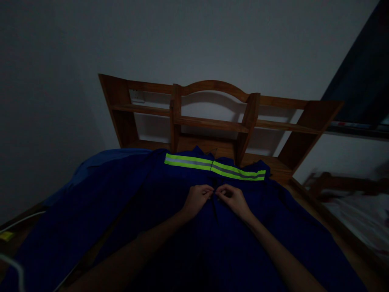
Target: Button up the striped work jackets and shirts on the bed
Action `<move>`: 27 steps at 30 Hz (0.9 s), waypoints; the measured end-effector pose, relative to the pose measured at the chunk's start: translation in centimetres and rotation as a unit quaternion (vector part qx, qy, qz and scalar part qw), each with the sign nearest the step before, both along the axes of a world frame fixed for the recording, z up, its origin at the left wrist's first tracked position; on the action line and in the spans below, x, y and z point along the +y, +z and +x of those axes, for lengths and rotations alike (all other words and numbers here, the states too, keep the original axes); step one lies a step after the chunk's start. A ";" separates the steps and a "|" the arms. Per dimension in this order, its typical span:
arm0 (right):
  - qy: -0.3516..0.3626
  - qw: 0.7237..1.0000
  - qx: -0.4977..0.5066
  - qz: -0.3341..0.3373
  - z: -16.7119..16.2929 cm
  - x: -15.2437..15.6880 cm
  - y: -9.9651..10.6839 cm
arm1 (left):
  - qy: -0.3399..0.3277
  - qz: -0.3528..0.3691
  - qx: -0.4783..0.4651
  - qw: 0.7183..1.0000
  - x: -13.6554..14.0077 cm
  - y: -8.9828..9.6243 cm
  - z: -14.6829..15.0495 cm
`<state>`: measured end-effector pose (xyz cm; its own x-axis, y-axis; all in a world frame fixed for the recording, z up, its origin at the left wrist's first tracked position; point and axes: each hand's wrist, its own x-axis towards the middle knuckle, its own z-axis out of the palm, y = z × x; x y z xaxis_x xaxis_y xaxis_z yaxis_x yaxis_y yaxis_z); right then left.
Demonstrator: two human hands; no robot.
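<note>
A dark blue work jacket lies spread out, front side up, with its collar end away from me. Across its chest runs a yellow-green and silver reflective strip, split at the front opening. Just below that split, my left hand pinches the jacket's front edge. Fingertip to fingertip with it, my right hand pinches the other side of the opening. Whether a button, a snap or only cloth is between the fingers is too dark and small to tell.
Behind the jacket stands a wooden shelf unit against the wall. Lighter blue cloth lies at the left under a sleeve. A white cable and a small yellow object are at far left. White bedding shows at right.
</note>
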<state>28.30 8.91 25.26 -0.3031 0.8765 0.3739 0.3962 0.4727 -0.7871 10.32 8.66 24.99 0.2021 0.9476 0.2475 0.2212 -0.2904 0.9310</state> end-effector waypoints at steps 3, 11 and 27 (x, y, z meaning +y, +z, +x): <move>-0.005 1.000 -0.005 -0.002 0.0 0.1 -0.2 | 0.003 0.010 0.004 1.000 0.0 -0.3 0.0; 0.009 0.999 -0.045 0.025 -0.1 -0.1 0.1 | 0.017 -0.131 -0.121 0.984 0.2 -1.0 0.4; 0.016 0.990 -0.114 0.086 -0.6 -0.8 0.7 | 0.052 -0.222 -0.165 0.960 -0.1 0.1 0.4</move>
